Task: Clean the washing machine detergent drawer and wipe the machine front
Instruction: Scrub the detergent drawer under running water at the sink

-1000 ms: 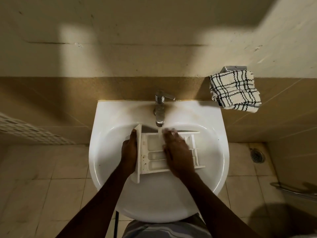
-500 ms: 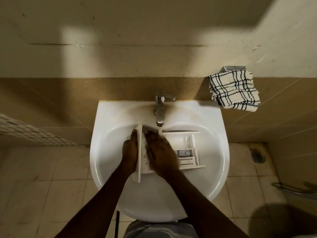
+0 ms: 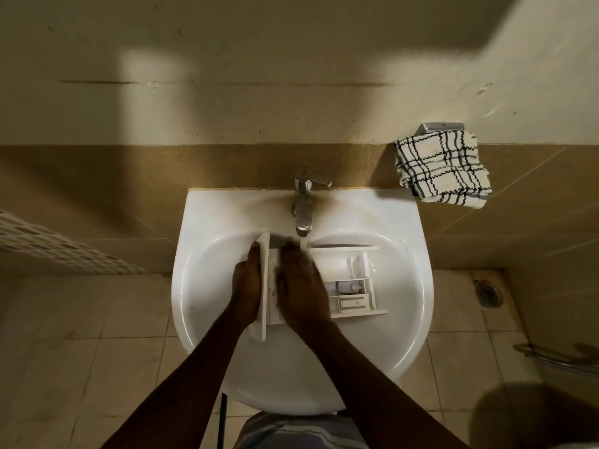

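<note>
The detergent drawer [image 3: 343, 280] lies across the middle of the sink [image 3: 402, 319] basin, front panel toward the left rim, under the running tap [image 3: 303, 202]. It looks like light, stiff plastic, likely slippery when wet, with thin dividers that could snap; the front panel seems the safest hold. The left hand [image 3: 248, 286] has its fingers wrapped on that panel. The right hand [image 3: 301, 286] lies flat over the left compartments, fingers together, blurred. A checked cloth [image 3: 442, 168] hangs well beyond the back right corner.
</note>
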